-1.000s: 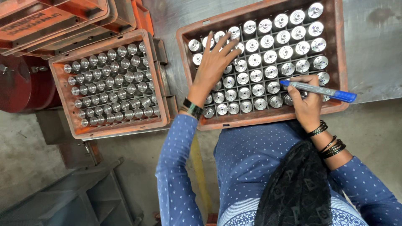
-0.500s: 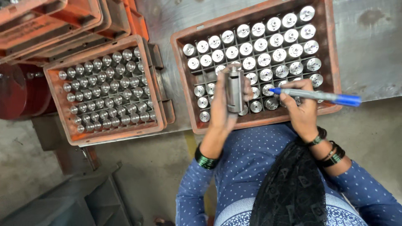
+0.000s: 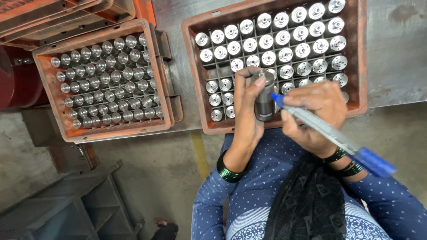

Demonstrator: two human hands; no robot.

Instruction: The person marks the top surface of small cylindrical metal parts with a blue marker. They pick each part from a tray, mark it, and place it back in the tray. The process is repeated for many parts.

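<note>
My left hand holds a grey metal cylinder upright in front of the near edge of an orange crate. My right hand grips a blue marker pen, its tip touching the side of the cylinder. The crate's grid holds several shiny metal cylinders standing on end, with a few empty cells near my left hand.
A second orange crate of smaller metal cylinders sits to the left, with stacked orange crates behind it. Both rest on a steel table. Below lie a concrete floor with a yellow line and a grey metal frame.
My left hand lifted a cylinder out of the crate and brought it toward me. My right hand swung the marker in until its tip met the cylinder.
</note>
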